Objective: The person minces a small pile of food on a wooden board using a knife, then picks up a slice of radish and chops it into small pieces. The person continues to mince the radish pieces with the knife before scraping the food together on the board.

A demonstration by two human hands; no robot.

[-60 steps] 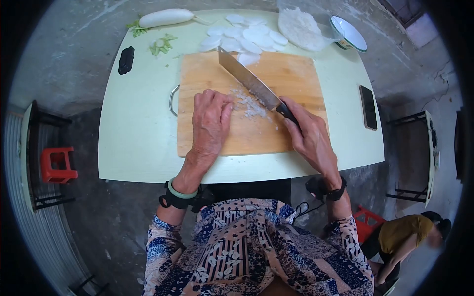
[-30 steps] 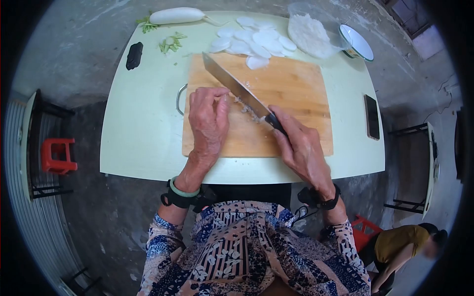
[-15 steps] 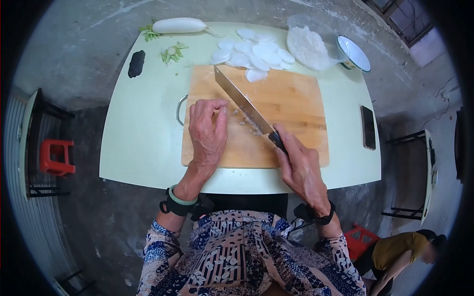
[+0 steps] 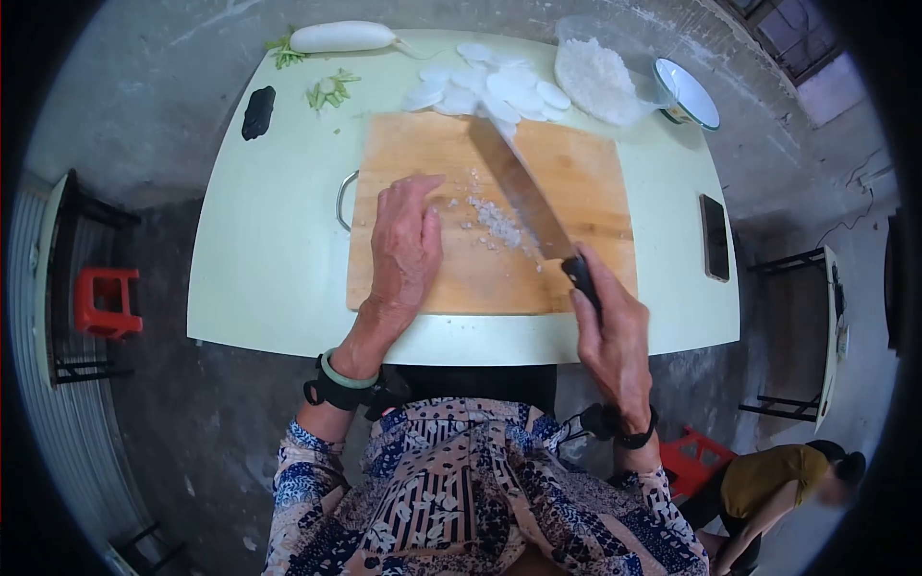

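Note:
On the wooden cutting board [image 4: 567, 173] lies a small scatter of chopped white bits [image 4: 497, 223]. My right hand [image 4: 615, 331] grips the black handle of a large knife [image 4: 523, 187], its blade slanting up and left over the board, slightly blurred. To the left of the bits, my left hand [image 4: 407, 230] is over the board with its fingers bent and partly apart, holding nothing. White round slices [image 4: 509, 84] lie in an overlapping pile beyond the board's back edge, close to the knife's tip.
A whole white radish [image 4: 341, 37], green trimmings [image 4: 331, 90] and a black object [image 4: 257, 112] are at the back left. A bag of white shreds [image 4: 597, 82], a bowl [image 4: 687, 94] and a phone [image 4: 715, 237] are at the right. Another person [image 4: 776, 480] is at the lower right.
The knife has moved right with my right hand, uncovering more of the chopped bits. My left hand stays in nearly the same place, its fingers slightly more extended.

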